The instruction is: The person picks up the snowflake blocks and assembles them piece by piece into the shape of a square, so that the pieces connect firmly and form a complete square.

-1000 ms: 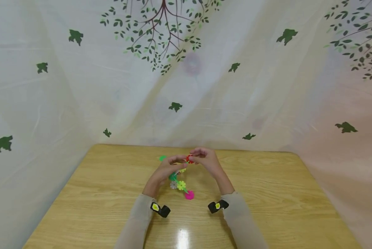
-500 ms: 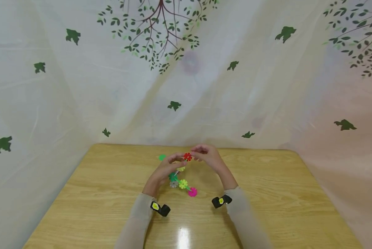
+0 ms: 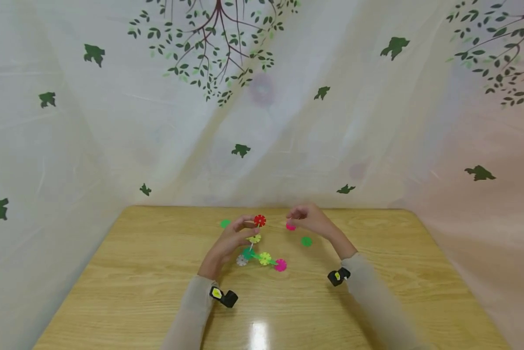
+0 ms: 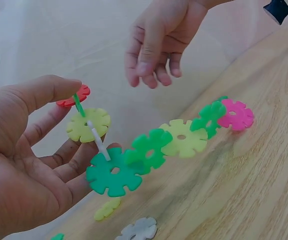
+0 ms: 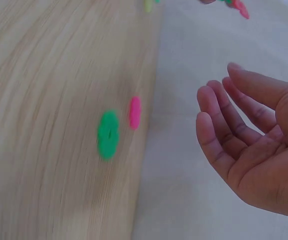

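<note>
My left hand (image 3: 231, 240) holds up a chain of interlocked plastic snowflake discs, its thumb and fingers pinching near the red disc (image 3: 259, 220) at the upper end. Below that, in the left wrist view, come a yellow disc (image 4: 78, 127), a white one seen edge-on, and a teal disc (image 4: 101, 176). From there green and yellow discs run on to a pink disc (image 4: 236, 115) at the far end. My right hand (image 3: 315, 222) hovers near the table's back edge with loosely bent fingers, holding nothing, close over a loose pink disc (image 5: 134, 112) and a green disc (image 5: 107, 135).
On the wooden table (image 3: 156, 291) lie a grey disc (image 3: 242, 260), a loose yellow disc (image 4: 107, 209) under the left hand, and another green disc (image 3: 225, 223) near the back edge. A pale curtain (image 3: 178, 146) with leaf prints hangs right behind the table.
My right hand has let go of the red disc and moved right, uncovering the loose pink and green discs. The chain's pink end has swung to the right; the left hand has barely moved.
</note>
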Action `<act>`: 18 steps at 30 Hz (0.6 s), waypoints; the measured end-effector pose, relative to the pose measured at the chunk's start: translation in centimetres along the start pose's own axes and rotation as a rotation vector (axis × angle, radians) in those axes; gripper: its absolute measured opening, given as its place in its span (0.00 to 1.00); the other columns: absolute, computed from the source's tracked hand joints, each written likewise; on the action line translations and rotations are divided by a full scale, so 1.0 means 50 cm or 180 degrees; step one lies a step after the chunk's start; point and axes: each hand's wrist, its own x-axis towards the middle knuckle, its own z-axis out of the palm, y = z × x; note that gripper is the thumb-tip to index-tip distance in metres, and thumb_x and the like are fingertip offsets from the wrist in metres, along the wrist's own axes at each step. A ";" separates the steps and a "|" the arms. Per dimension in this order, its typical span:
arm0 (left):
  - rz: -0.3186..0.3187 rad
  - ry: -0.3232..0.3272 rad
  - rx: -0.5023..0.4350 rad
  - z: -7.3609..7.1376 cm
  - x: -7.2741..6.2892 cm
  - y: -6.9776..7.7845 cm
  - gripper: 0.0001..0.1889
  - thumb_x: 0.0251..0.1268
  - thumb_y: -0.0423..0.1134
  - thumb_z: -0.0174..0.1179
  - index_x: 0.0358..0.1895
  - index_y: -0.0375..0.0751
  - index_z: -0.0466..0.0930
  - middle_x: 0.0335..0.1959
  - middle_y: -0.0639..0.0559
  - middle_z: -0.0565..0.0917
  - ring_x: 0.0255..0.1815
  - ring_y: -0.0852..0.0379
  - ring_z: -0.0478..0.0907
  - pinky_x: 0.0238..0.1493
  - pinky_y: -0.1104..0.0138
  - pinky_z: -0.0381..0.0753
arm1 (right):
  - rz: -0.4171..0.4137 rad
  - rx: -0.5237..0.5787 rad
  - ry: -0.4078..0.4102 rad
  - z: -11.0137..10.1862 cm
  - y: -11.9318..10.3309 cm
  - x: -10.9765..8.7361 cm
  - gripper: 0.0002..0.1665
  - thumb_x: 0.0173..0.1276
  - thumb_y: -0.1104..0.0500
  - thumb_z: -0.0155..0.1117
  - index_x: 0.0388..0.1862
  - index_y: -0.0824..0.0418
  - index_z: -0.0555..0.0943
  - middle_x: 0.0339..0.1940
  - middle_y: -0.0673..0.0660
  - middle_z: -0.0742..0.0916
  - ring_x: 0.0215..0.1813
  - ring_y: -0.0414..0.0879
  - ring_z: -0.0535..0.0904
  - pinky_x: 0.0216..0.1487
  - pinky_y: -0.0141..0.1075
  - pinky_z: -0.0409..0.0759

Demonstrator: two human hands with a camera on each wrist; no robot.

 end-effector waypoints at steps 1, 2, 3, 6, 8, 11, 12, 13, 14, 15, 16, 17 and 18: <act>0.0019 -0.0024 0.0007 0.000 0.000 0.000 0.20 0.73 0.35 0.61 0.64 0.37 0.72 0.57 0.45 0.76 0.47 0.58 0.79 0.45 0.65 0.82 | -0.0024 -0.0078 -0.0071 -0.006 0.004 -0.004 0.11 0.69 0.68 0.67 0.46 0.77 0.83 0.38 0.67 0.89 0.37 0.45 0.83 0.39 0.30 0.82; 0.0034 -0.0041 0.0014 0.001 0.000 0.000 0.20 0.73 0.35 0.61 0.64 0.36 0.71 0.57 0.45 0.76 0.47 0.58 0.80 0.45 0.65 0.83 | -0.0050 -0.0161 -0.0142 -0.013 0.010 -0.009 0.11 0.68 0.69 0.67 0.45 0.77 0.83 0.38 0.67 0.89 0.37 0.43 0.83 0.39 0.30 0.82; 0.0046 -0.0055 0.0018 0.001 0.000 0.000 0.20 0.73 0.35 0.61 0.64 0.36 0.71 0.57 0.45 0.76 0.48 0.58 0.80 0.46 0.65 0.83 | -0.0067 -0.0216 -0.0207 -0.018 0.017 -0.013 0.11 0.68 0.70 0.67 0.44 0.78 0.82 0.37 0.67 0.89 0.37 0.43 0.83 0.39 0.30 0.82; 0.0090 -0.0088 -0.0004 0.003 -0.003 -0.001 0.20 0.73 0.35 0.62 0.63 0.35 0.70 0.57 0.45 0.76 0.49 0.59 0.79 0.49 0.63 0.84 | -0.0030 -0.0389 -0.0366 -0.031 0.041 -0.027 0.09 0.65 0.71 0.69 0.42 0.77 0.83 0.34 0.66 0.88 0.35 0.42 0.82 0.39 0.29 0.81; 0.0085 -0.0091 -0.0036 0.004 -0.005 -0.001 0.19 0.72 0.34 0.62 0.62 0.36 0.70 0.56 0.46 0.76 0.50 0.59 0.79 0.52 0.61 0.84 | 0.0052 -0.0454 -0.0463 -0.037 0.055 -0.036 0.09 0.64 0.72 0.69 0.42 0.76 0.83 0.32 0.63 0.87 0.34 0.41 0.80 0.38 0.30 0.80; 0.0065 -0.0066 -0.0070 0.005 -0.006 -0.002 0.18 0.72 0.33 0.61 0.60 0.38 0.70 0.55 0.48 0.76 0.51 0.59 0.79 0.53 0.61 0.83 | 0.0284 -0.0485 -0.0563 -0.039 0.068 -0.046 0.11 0.62 0.71 0.70 0.43 0.74 0.84 0.30 0.60 0.87 0.31 0.40 0.79 0.34 0.31 0.79; 0.0055 -0.0059 -0.0088 0.005 -0.006 -0.001 0.17 0.72 0.33 0.61 0.60 0.39 0.70 0.55 0.48 0.76 0.50 0.58 0.79 0.53 0.61 0.83 | 0.0338 -0.0483 -0.0579 -0.039 0.070 -0.048 0.12 0.61 0.71 0.71 0.43 0.74 0.84 0.30 0.60 0.86 0.31 0.40 0.78 0.34 0.31 0.78; 0.0043 -0.0046 -0.0097 0.005 -0.006 -0.001 0.17 0.72 0.33 0.61 0.60 0.40 0.71 0.54 0.48 0.76 0.50 0.58 0.79 0.52 0.61 0.83 | 0.0375 -0.0481 -0.0595 -0.038 0.072 -0.049 0.13 0.60 0.71 0.72 0.44 0.74 0.84 0.29 0.60 0.86 0.31 0.41 0.78 0.33 0.31 0.78; 0.0047 -0.0038 -0.0099 0.005 -0.005 -0.001 0.17 0.72 0.33 0.61 0.60 0.40 0.71 0.54 0.48 0.76 0.50 0.58 0.79 0.52 0.62 0.83 | 0.0435 -0.0464 -0.0603 -0.036 0.074 -0.050 0.14 0.59 0.70 0.73 0.44 0.73 0.84 0.29 0.60 0.85 0.32 0.41 0.77 0.33 0.31 0.77; 0.0045 -0.0029 -0.0106 0.005 -0.005 -0.001 0.17 0.72 0.33 0.61 0.60 0.40 0.71 0.54 0.48 0.76 0.50 0.58 0.79 0.52 0.62 0.82 | 0.0466 -0.0471 -0.0605 -0.034 0.076 -0.050 0.15 0.59 0.70 0.74 0.44 0.73 0.84 0.29 0.60 0.85 0.32 0.42 0.77 0.33 0.31 0.76; 0.0051 -0.0026 -0.0109 0.005 -0.005 -0.001 0.17 0.72 0.33 0.61 0.60 0.40 0.71 0.54 0.48 0.76 0.50 0.58 0.79 0.52 0.62 0.82 | 0.0490 -0.0473 -0.0610 -0.031 0.078 -0.050 0.15 0.58 0.70 0.74 0.44 0.73 0.84 0.30 0.59 0.84 0.32 0.42 0.76 0.34 0.31 0.75; 0.0064 -0.0021 -0.0105 0.005 -0.005 0.000 0.17 0.72 0.33 0.61 0.60 0.39 0.71 0.55 0.48 0.77 0.50 0.58 0.79 0.52 0.62 0.83 | 0.0490 -0.0486 -0.0619 -0.028 0.080 -0.050 0.15 0.57 0.70 0.75 0.43 0.72 0.84 0.30 0.59 0.84 0.33 0.42 0.75 0.34 0.31 0.75; 0.0065 -0.0018 -0.0099 0.005 -0.005 -0.001 0.17 0.72 0.33 0.62 0.60 0.39 0.72 0.54 0.47 0.77 0.49 0.58 0.79 0.51 0.62 0.83 | 0.0482 -0.0508 -0.0624 -0.026 0.081 -0.050 0.15 0.57 0.71 0.75 0.43 0.72 0.83 0.30 0.59 0.83 0.34 0.43 0.74 0.35 0.31 0.75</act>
